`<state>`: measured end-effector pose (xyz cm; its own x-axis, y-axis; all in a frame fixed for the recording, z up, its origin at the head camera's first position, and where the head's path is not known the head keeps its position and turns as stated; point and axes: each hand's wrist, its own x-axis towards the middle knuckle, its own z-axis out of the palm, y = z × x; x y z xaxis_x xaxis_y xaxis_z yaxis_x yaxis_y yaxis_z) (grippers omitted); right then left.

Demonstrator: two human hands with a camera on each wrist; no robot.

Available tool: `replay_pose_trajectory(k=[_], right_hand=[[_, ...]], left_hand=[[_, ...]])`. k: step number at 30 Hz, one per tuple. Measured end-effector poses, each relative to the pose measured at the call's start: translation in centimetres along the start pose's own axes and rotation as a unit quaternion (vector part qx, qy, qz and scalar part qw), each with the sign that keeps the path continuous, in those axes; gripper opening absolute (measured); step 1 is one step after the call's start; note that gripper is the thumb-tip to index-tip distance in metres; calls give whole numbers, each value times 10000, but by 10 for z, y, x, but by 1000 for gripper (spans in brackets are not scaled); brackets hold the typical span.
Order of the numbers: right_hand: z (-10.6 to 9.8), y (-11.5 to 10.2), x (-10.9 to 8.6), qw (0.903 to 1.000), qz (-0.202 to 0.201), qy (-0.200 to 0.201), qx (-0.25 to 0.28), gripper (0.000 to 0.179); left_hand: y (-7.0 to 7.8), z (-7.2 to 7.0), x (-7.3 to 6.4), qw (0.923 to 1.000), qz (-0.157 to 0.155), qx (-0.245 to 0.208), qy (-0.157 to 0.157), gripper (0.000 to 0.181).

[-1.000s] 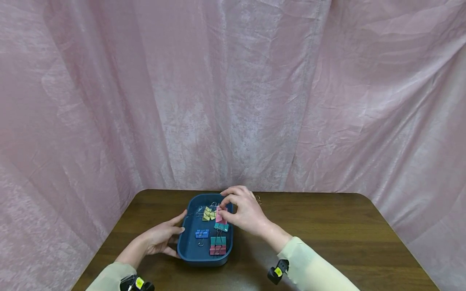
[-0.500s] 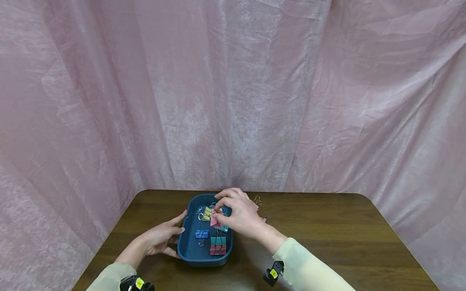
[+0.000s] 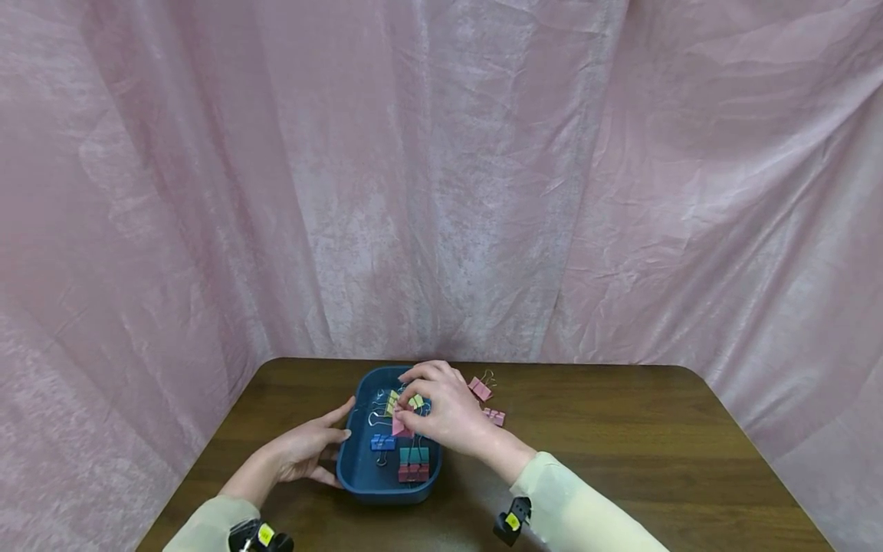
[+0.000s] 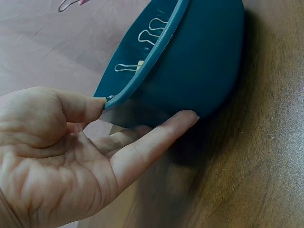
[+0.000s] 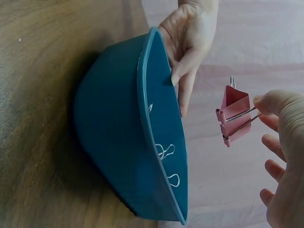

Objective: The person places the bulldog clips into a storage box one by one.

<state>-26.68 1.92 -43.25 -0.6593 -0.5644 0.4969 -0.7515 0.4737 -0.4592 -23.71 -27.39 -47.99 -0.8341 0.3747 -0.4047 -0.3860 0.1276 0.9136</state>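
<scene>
A dark blue plastic box (image 3: 364, 469) sits on the table with several binder clips inside. My left hand (image 3: 303, 451) holds its left side, thumb over the rim and the other fingers stretched along the outer wall (image 4: 199, 61). Above the box, my right hand (image 3: 447, 406) pinches a pink binder clip (image 5: 236, 118) by its wire handle between thumb and index finger; the other fingers are loosely bent. Below it lie yellow clips (image 3: 416, 401), a blue clip (image 3: 382, 443), a teal clip (image 3: 414, 454) and a dark pink clip (image 3: 413, 473).
Two more pink binder clips, a farther one (image 3: 480, 389) and a nearer one (image 3: 494, 416), lie on the wooden table (image 3: 607, 445) right of the box. A pink curtain (image 3: 441, 184) hangs behind the table's far edge.
My right hand has moved left and slightly nearer over the box with the pink clip, uncovering the two pink clips on the table. The left hand stays on the box.
</scene>
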Motion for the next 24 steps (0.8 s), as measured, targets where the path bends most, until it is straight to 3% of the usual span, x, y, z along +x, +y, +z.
replay_pose_trajectory(k=[24], right_hand=[[24, -4, -6, 9977, -374, -317, -464, 9]], left_hand=[[0, 0, 0, 10000, -2, 52, 19, 71]])
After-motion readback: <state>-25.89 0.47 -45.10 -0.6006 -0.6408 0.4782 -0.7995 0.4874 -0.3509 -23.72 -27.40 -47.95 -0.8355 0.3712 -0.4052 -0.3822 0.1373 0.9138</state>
